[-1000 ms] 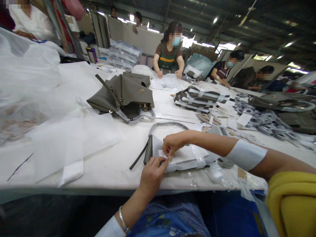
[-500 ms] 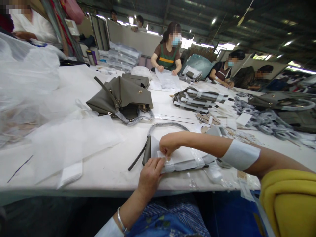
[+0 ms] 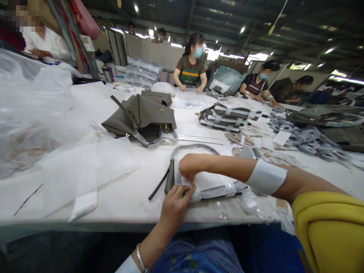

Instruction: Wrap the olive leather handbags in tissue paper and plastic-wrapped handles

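A grey-green handbag (image 3: 170, 178) lies flat in front of me near the table's front edge, mostly covered by white wrapping paper (image 3: 212, 180) with a strip of clear tape (image 3: 229, 185) across it. Its plastic-wrapped handle (image 3: 196, 146) arches away from me. At the bag's near edge, my left hand (image 3: 174, 204) has its fingers closed on the wrapped side. My right hand (image 3: 188, 167) is bent down over the paper in a pinch, its fingertips meeting those of my left hand. What the right fingertips pinch is hidden.
Another grey-green handbag (image 3: 145, 117) stands beyond, with a stack of wrapped bags (image 3: 227, 115) to its right. White sheets (image 3: 85, 167) and clear plastic bags (image 3: 31, 87) lie left. Wrapped handles (image 3: 315, 142) pile up right. Co-workers (image 3: 190, 74) work across the table.
My right hand has shifted slightly left and its wrist is bent more sharply. My left fingers have moved a little right along the bag's edge. The co-worker opposite has laid down a white sheet.
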The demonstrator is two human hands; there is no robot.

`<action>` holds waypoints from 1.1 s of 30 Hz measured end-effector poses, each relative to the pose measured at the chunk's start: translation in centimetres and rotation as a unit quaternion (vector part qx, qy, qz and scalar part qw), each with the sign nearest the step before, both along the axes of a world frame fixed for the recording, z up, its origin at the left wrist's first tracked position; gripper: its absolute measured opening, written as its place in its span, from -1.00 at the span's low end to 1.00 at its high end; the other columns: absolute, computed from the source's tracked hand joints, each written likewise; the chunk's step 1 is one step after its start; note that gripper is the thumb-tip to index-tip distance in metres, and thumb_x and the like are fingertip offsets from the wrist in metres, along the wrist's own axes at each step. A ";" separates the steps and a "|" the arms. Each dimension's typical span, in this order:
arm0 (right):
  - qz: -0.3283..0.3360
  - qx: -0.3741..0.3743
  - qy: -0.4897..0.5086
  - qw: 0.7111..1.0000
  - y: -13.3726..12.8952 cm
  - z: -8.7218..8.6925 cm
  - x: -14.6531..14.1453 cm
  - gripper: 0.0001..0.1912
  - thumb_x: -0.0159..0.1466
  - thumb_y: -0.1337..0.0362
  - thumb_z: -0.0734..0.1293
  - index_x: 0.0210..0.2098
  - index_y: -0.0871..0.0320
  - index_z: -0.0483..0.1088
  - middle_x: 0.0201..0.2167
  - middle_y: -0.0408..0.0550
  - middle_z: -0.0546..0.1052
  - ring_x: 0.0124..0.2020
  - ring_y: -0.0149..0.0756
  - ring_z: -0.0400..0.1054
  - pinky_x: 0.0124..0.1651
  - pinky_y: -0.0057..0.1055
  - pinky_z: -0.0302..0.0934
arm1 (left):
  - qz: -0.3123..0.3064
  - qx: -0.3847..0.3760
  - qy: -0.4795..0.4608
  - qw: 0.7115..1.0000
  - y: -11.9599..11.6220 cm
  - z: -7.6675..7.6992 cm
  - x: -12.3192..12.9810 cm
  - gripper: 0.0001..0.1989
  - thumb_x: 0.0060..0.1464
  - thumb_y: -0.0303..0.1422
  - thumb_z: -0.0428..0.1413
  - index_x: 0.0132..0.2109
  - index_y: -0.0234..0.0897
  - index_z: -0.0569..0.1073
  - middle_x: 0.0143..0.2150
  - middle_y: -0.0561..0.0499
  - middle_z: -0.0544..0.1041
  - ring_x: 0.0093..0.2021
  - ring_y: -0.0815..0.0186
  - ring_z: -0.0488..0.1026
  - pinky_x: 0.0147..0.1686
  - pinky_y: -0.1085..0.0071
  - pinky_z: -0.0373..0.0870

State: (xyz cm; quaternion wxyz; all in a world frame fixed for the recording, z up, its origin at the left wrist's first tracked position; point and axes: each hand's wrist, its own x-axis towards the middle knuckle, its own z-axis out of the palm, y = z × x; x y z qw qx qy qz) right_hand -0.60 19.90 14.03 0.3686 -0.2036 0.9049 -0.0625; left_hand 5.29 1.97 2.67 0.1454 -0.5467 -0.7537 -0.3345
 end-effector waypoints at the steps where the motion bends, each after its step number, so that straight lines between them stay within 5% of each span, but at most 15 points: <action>1: -0.002 -0.004 0.005 1.000 0.1 -0.1 0.0 -0.67 -0.19 0.18 0.62 -0.77 0.16 0.41 -0.81 -0.21 0.28 -0.60 -0.43 0.07 -0.39 -0.37 -0.09 | 0.000 -0.002 0.000 1.000 0.0 0.0 0.0 -0.58 0.22 -0.51 0.08 0.19 -0.14 0.41 -0.09 -0.06 0.50 -0.14 0.21 0.40 -0.12 0.27 0.47; 5: 0.040 0.031 0.066 0.997 0.9 -0.3 -0.3 -0.76 -0.12 0.15 0.59 -0.57 0.16 0.56 -0.72 -0.19 0.39 -0.58 -0.40 0.11 -0.40 -0.37 -0.09 | 0.001 0.000 -0.003 1.000 0.0 -0.1 0.1 -0.57 0.18 -0.53 0.13 0.18 -0.17 0.41 -0.09 -0.06 0.50 -0.12 0.19 0.40 -0.12 0.25 0.48; 10: 0.050 0.060 0.111 0.991 3.0 -1.2 -1.7 -0.62 0.00 -0.04 0.52 -0.44 0.17 0.60 -0.64 -0.16 0.46 -0.59 -0.41 0.13 -0.44 -0.40 -0.10 | 0.006 -0.003 -0.005 1.000 0.0 -0.4 0.2 -0.47 0.07 -0.58 0.21 0.18 -0.19 0.40 -0.08 -0.04 0.50 -0.11 0.20 0.41 -0.10 0.24 0.49; 15: -0.032 0.022 0.139 0.990 5.3 -2.4 -2.0 -0.55 -0.08 -0.11 0.54 -0.42 0.13 0.59 -0.56 -0.17 0.52 -0.54 -0.42 0.21 -0.42 -0.44 -0.09 | 0.009 -0.015 -0.008 1.000 0.0 -0.3 0.2 -0.41 0.00 -0.61 0.26 0.18 -0.19 0.40 -0.07 -0.04 0.50 -0.08 0.19 0.41 -0.06 0.22 0.49; 19: -0.158 -0.029 0.229 0.960 7.0 -2.1 -1.3 -0.64 -0.02 -0.01 0.54 -0.43 0.15 0.57 -0.48 -0.12 0.56 -0.43 -0.32 0.33 -0.37 -0.44 -0.02 | 0.008 -0.016 -0.009 1.000 -0.1 -0.1 0.3 -0.43 0.01 -0.61 0.26 0.16 -0.17 0.41 -0.07 -0.03 0.50 -0.08 0.19 0.41 -0.05 0.21 0.49; 23: -0.205 -0.075 0.265 0.939 7.7 -1.7 0.8 -0.70 0.24 0.08 0.37 -0.19 0.15 0.57 -0.27 -0.08 0.62 -0.24 -0.27 0.44 -0.22 -0.46 0.15 | 0.006 -0.007 0.001 1.000 -0.2 -0.1 0.4 -0.43 0.01 -0.63 0.24 0.16 -0.19 0.41 -0.08 -0.04 0.50 -0.07 0.20 0.43 -0.06 0.21 0.50; 27: -0.231 -0.141 0.253 0.929 7.2 -2.4 3.7 -0.63 0.25 0.09 0.37 -0.02 0.11 0.54 0.00 -0.03 0.58 0.01 -0.18 0.43 0.06 -0.39 0.19 | 0.004 0.005 0.008 1.000 -0.1 -0.2 0.4 -0.44 0.04 -0.64 0.21 0.17 -0.19 0.40 -0.08 -0.05 0.50 -0.09 0.20 0.43 -0.07 0.21 0.51; 33: -0.310 -0.163 0.267 0.898 6.7 -4.0 5.3 -0.79 0.24 0.20 0.38 -0.18 0.13 0.56 -0.16 -0.03 0.62 -0.10 -0.21 0.47 -0.02 -0.36 0.28 | 0.005 0.010 0.010 1.000 0.0 -0.5 0.3 -0.46 0.04 -0.63 0.21 0.17 -0.22 0.40 -0.08 -0.07 0.51 -0.08 0.18 0.44 -0.07 0.21 0.52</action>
